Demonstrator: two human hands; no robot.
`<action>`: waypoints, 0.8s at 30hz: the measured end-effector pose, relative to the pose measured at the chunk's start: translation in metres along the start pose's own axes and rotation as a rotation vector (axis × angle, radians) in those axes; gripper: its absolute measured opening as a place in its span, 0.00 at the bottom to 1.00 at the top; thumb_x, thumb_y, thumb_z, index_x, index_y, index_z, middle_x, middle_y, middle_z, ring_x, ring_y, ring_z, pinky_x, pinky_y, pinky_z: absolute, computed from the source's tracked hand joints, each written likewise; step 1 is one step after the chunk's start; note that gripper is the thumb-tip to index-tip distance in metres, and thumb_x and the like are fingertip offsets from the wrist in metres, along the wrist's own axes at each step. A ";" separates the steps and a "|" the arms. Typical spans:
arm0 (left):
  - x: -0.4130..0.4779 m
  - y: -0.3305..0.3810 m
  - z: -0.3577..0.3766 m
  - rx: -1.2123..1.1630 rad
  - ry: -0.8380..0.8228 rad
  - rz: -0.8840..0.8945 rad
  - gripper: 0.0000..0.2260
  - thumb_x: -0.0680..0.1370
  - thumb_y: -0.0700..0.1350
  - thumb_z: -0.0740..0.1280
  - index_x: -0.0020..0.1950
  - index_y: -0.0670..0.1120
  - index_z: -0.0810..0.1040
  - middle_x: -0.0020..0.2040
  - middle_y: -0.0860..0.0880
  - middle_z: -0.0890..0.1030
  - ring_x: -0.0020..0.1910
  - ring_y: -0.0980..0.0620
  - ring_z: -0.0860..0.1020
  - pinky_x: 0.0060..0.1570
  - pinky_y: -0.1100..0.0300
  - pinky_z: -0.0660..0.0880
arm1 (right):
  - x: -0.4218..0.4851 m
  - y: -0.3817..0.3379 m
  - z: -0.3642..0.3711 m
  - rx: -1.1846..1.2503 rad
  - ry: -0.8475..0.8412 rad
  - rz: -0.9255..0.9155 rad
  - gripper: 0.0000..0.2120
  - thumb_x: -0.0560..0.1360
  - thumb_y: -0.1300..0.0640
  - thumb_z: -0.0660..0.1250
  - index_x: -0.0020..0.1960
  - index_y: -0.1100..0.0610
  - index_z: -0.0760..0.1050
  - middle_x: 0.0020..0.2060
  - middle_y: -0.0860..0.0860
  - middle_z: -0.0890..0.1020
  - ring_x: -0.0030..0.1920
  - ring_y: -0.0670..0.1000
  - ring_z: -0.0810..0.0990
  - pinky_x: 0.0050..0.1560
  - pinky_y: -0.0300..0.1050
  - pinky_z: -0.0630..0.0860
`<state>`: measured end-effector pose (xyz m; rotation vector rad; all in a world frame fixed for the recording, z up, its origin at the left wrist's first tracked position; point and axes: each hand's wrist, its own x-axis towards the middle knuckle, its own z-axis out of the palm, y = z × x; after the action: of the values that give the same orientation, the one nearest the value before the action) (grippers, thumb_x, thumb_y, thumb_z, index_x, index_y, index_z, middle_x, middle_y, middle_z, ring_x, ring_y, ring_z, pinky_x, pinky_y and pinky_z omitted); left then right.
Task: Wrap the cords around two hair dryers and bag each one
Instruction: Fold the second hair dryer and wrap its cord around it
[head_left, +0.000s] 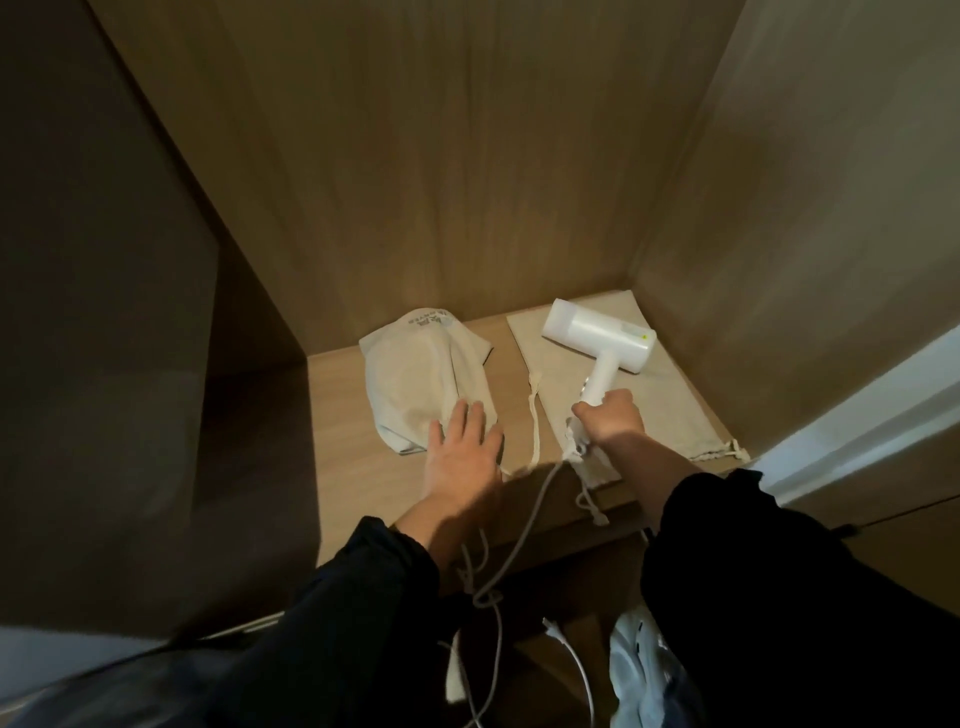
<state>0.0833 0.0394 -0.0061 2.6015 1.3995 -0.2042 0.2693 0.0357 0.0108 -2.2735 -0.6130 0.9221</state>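
Two cloth bags lie on the wooden shelf (363, 467) inside the cabinet: the filled bag (415, 384) on my left, bulging (presumably around the first dryer, which I cannot see), and the flat empty bag (649, 410) on my right. My left hand (462, 452) rests with fingers spread and released, touching the near end of the filled bag. My right hand (610, 418) has its grip clenched around the handle of the white hair dryer (597, 338), which stands over the empty bag with its barrel pointing left and away. The cord (519, 525) is unwrapped: it runs from the handle base off the shelf edge, loops, and ends at a plug (553, 629) hanging low. Handling assessment: the dryer body looks rigid, smooth plastic, likely light but somewhat slippery, so the handle is the sound place to hold; the cord is limp and will need tension while winding around the handle. The bags are soft and will collapse unless the mouth is held open by the drawstring (535, 426) end. Labelling: grey print on the far end of the filled bag, too small to read; a small yellow-green mark on the dryer barrel, illegible.
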 end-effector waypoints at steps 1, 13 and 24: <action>0.006 0.003 0.002 -0.025 -0.010 0.011 0.26 0.80 0.48 0.59 0.76 0.48 0.57 0.79 0.43 0.48 0.77 0.42 0.42 0.73 0.39 0.44 | 0.007 -0.003 0.002 0.003 0.035 0.045 0.24 0.74 0.57 0.69 0.65 0.63 0.65 0.61 0.60 0.74 0.59 0.61 0.76 0.51 0.49 0.73; 0.035 0.015 0.020 -0.061 0.095 0.095 0.23 0.79 0.51 0.60 0.73 0.50 0.63 0.73 0.47 0.61 0.76 0.45 0.52 0.73 0.41 0.51 | 0.031 0.011 0.004 0.251 -0.145 0.127 0.04 0.69 0.62 0.67 0.43 0.60 0.75 0.41 0.56 0.78 0.41 0.54 0.78 0.39 0.44 0.73; 0.021 0.004 0.006 0.040 -0.063 0.083 0.29 0.78 0.44 0.63 0.77 0.48 0.56 0.79 0.46 0.49 0.77 0.43 0.42 0.75 0.44 0.43 | 0.008 0.012 -0.018 0.136 -0.072 0.113 0.19 0.69 0.67 0.69 0.58 0.64 0.69 0.45 0.58 0.75 0.39 0.53 0.76 0.41 0.45 0.78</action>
<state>0.0977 0.0534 -0.0162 2.6548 1.2772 -0.3024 0.2898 0.0250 0.0093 -2.1790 -0.4412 1.0710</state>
